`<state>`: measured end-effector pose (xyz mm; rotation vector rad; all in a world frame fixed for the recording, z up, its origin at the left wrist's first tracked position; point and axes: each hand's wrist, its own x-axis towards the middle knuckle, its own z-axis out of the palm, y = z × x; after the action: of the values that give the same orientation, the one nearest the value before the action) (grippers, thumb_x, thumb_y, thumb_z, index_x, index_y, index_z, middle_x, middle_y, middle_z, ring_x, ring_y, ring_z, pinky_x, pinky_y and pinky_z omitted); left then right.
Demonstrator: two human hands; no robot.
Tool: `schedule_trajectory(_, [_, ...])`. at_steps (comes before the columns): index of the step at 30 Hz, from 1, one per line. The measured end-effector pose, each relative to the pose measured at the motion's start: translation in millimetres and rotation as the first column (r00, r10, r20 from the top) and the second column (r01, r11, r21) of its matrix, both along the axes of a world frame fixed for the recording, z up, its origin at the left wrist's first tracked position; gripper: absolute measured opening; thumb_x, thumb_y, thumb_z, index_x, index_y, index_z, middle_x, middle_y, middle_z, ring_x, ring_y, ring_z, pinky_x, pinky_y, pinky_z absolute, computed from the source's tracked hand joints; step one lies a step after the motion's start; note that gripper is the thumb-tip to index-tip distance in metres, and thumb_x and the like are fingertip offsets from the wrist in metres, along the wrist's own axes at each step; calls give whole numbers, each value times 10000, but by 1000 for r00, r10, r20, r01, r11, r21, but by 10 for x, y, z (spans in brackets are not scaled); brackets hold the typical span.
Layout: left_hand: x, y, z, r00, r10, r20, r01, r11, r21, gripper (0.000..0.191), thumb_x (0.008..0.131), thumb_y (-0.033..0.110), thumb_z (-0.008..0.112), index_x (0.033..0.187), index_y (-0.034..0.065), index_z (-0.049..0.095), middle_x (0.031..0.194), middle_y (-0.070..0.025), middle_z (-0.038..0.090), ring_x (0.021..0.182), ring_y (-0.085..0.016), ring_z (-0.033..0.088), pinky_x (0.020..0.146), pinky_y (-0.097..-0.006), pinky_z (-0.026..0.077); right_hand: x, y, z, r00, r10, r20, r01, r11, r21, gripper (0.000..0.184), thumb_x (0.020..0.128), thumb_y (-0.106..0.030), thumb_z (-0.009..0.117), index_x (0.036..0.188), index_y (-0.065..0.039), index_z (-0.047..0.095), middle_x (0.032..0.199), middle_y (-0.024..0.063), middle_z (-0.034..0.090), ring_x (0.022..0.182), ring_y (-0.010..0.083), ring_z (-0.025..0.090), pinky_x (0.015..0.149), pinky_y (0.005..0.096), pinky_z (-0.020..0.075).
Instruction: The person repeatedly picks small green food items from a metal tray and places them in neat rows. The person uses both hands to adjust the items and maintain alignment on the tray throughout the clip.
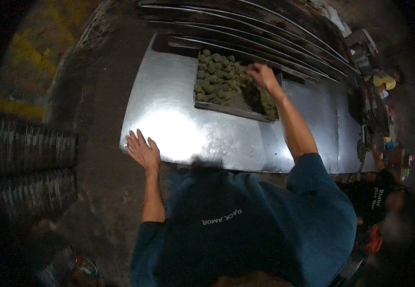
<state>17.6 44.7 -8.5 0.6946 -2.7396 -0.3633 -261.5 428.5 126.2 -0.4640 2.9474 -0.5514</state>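
Note:
My left hand (142, 149) lies with its fingers spread on the near left corner of a shiny metal-topped table (160, 89), holding nothing. On the table stands a shallow rectangular tray (229, 109) with rounded greenish lumps (212, 77) packed in its left part and looser, crumbly greenish material (264, 102) toward the right. My right hand (261, 74) is over the tray's far right part, its fingers bent downward and blurred. Whether those fingers hold anything cannot be made out.
Long dark trays with bright metal edges (264, 45) lie along the table's far side. Ribbed metal stacks (35, 150) stand at the left. A co-worker in a dark shirt (379, 190) is at the table's right end; another person in yellow (385, 81) is farther off.

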Motion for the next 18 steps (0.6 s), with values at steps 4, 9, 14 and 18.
schedule_trajectory(4, [-19,-1,-12,1000,13,17,-14,999,41,528,902,233,486,1391,45,414,1503,-187,275,1416,-357,174,1137,-537,59,355,119,-450,998,-69,-16,70,974,215,600,867,-360,631,1320,-8,454,1253,246,533,1064,400,566,874,452,468])
schedule_trajectory(9, [9,-53,-7,998,-54,30,54,998,16,532,902,235,485,1392,43,411,1497,-199,280,1410,-366,183,1134,-541,66,369,-54,-1016,973,7,-230,24,991,129,520,929,-258,534,1374,-21,407,1336,256,449,1210,422,440,969,467,407])
schedule_trajectory(14, [9,-69,3,997,-64,32,64,998,5,537,899,246,487,1387,37,414,1493,-203,285,1405,-374,192,1134,-538,75,285,-154,-1090,983,-91,-159,115,983,146,270,915,-183,480,994,44,604,1005,272,573,916,453,563,802,501,463])
schedule_trajectory(18, [33,-61,13,997,-74,16,74,997,-10,534,896,245,491,1383,38,419,1490,-200,293,1405,-373,193,1135,-536,77,196,109,-994,987,127,-102,-86,937,338,166,766,-101,562,741,40,647,850,257,647,781,420,643,681,476,539])
